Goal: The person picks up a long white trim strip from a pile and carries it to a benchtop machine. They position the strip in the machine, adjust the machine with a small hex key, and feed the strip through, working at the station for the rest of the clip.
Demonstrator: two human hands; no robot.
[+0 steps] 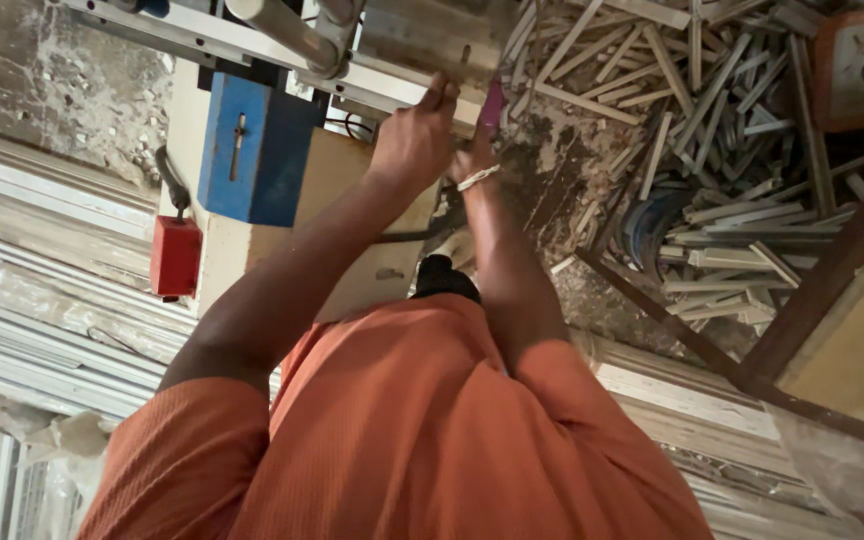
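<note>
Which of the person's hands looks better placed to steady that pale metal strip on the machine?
Left, probably. The left hand already lies on the pale metal strip, fingers over its edge. The right hand sits beside it, gripping a pink tool.

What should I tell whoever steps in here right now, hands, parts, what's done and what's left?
Left hand: pressed on the pale metal bar lying across the machine, fingers curled over its edge.
Right hand: closed round a pink-handled tool at the bar's end; its tip is hidden.
The blue block and red box sit left of the hands, untouched.
Done: a heap of offcut strips lies to the right.
Left: the bar is on the machine, in hand; whether it is cut through cannot be seen.
</note>
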